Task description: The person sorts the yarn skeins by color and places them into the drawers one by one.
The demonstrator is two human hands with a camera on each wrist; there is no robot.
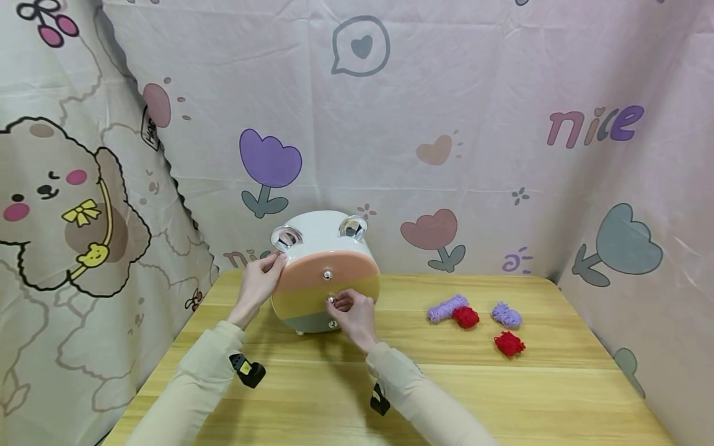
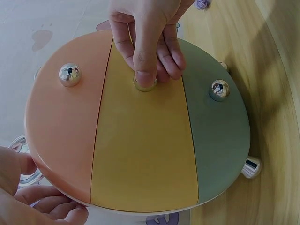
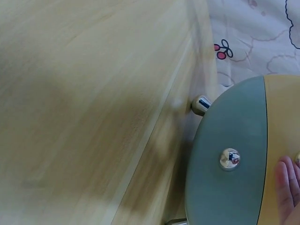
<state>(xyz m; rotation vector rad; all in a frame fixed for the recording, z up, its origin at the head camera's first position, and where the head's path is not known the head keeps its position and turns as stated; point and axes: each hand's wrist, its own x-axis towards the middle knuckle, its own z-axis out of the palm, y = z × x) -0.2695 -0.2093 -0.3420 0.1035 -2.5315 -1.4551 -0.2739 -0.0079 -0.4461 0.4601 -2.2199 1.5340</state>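
A rounded white box (image 1: 315, 244) with an orange, yellow and green front stands on the table; its front fills much of the left wrist view (image 2: 145, 154). Three silver knobs run down the front, the top one (image 1: 327, 275) on orange, the lowest (image 3: 230, 159) on green. My right hand (image 1: 356, 316) pinches the middle knob between thumb and fingers, over the yellow band (image 2: 150, 37). My left hand (image 1: 260, 285) holds the box's upper left edge near a silver ring, its fingers behind the rim and thumb by the ring (image 2: 33, 176).
On the table (image 1: 446, 384) to the right lie a lilac yarn bundle (image 1: 448, 308) touching a red one (image 1: 465, 318), then another lilac bundle (image 1: 506, 315) and a red one (image 1: 509, 344). A printed curtain (image 1: 491, 80) hangs behind and at both sides.
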